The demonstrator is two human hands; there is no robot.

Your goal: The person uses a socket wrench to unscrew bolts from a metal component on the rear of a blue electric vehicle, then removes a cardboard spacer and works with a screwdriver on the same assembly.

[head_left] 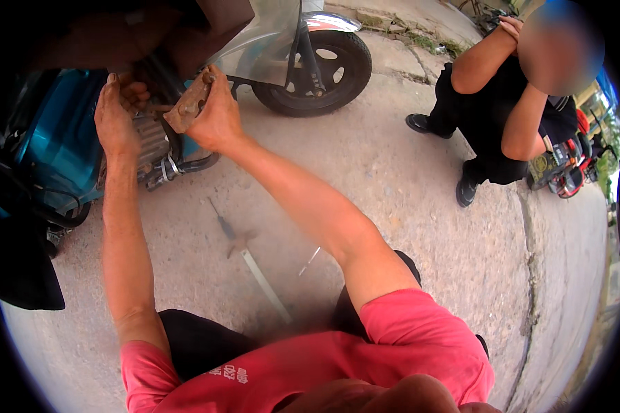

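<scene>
Grips a rusty metal piece (184,113) in the right hand (217,125), upper left of frame, closed around its right side. Slants with long axis from lower left to upper right. Sits just right of the left hand (117,117), between both hands; nearer the right, in contact with it. Holds the left hand raised, partly curled, palm roughly toward the piece; can't tell if touching anything.

Just below: finned engine (153,141). Left of that: blue panel (62,131). Behind the piece, in the way: black tube (164,77). Hanging above, also tight: dark cover (217,24). Right of the hands, upper middle: front wheel (355,65).

On the concrete ground (420,227), centre to lower middle, well apart from both hands: screwdriver (224,224), metal strip (265,286), thin pale stick (311,260). Upper right: another person (492,124) crouching, well clear.
</scene>
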